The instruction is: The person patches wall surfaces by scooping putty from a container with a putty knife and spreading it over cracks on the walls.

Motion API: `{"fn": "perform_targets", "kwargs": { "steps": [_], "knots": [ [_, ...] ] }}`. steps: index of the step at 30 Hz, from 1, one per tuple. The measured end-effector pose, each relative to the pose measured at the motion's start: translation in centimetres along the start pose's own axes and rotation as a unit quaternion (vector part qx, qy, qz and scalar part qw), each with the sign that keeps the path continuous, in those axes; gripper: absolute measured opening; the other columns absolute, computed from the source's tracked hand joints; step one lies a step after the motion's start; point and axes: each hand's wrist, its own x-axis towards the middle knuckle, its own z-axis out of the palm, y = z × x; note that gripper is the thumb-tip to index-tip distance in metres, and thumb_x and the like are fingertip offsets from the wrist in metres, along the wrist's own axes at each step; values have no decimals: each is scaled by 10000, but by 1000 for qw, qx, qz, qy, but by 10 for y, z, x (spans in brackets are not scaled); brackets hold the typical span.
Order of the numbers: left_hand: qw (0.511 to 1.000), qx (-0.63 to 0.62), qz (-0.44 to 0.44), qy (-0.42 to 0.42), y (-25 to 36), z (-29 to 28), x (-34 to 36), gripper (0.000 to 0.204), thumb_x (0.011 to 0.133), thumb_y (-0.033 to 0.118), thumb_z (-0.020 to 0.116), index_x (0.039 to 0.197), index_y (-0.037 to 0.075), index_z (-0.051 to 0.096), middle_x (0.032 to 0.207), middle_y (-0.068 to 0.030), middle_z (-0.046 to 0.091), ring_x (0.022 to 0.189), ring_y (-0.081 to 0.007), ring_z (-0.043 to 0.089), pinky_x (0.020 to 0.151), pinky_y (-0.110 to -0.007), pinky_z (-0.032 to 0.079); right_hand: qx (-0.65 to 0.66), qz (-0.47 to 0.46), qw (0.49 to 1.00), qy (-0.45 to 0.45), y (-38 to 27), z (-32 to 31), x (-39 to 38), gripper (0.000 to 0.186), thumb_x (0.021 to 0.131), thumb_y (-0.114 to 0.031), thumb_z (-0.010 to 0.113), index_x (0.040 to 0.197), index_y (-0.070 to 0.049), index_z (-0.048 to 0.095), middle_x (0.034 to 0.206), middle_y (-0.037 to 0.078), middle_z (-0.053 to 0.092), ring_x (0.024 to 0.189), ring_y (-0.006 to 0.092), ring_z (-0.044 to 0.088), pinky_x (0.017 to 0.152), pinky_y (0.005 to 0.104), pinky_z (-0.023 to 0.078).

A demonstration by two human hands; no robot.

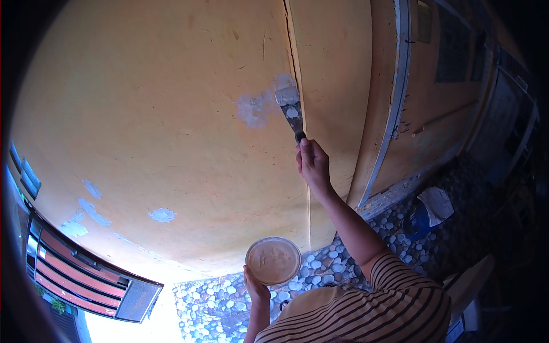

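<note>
My right hand (313,164) is raised and grips the dark handle of a putty knife (289,106). Its metal blade, smeared with white filler, presses flat on the yellow wall (160,114) beside a vertical crack. A fresh white patch of filler (254,108) lies just left of the blade. Lower down, my left hand (255,288) holds a round shallow bowl (273,260) of pale putty from below, close to my striped shirt.
Several smaller white filler patches (162,215) dot the wall at lower left. A window with red louvres (80,277) sits at the far left. A pebble-patterned base (320,268) runs along the wall's foot. A door frame (394,103) stands to the right.
</note>
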Motion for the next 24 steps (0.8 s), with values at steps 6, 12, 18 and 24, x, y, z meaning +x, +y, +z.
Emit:
{"fn": "perform_targets", "kwargs": {
  "steps": [6, 12, 18, 24],
  "knots": [
    [1000, 19, -3, -5, -1, 1, 2, 585, 1078, 469, 343, 1334, -30, 511, 1269, -165, 598, 1136, -231, 611, 979, -365, 489, -78, 24, 997, -10, 27, -4, -2, 397, 1068, -355, 500, 836, -41, 573, 535, -17, 481, 457, 59, 467, 435, 258, 357],
    [1000, -13, 0, -8, 2, 0, -1, 575, 1080, 459, 347, 1344, -28, 503, 1281, -164, 592, 1161, -232, 598, 996, -358, 479, -50, 64, 995, -52, 19, -2, -26, 410, 1067, -375, 499, 838, -43, 574, 532, -20, 470, 461, 55, 461, 436, 255, 353],
    [997, 19, 70, -7, -7, -9, 1, 563, 1081, 450, 361, 1344, -26, 506, 1297, -165, 588, 1171, -233, 596, 1008, -358, 478, -67, 50, 995, -58, 44, 6, -27, 395, 1073, -383, 474, 890, -41, 547, 560, -30, 440, 398, 45, 387, 367, 230, 306],
    [999, -19, 7, 40, 7, -19, -7, 557, 1085, 441, 364, 1341, -31, 513, 1290, -153, 594, 1162, -212, 589, 1010, -346, 462, -77, 56, 993, -63, 35, 15, -48, 378, 1071, -358, 493, 866, -47, 560, 538, -28, 444, 429, 54, 425, 397, 248, 337]
  ]
}}
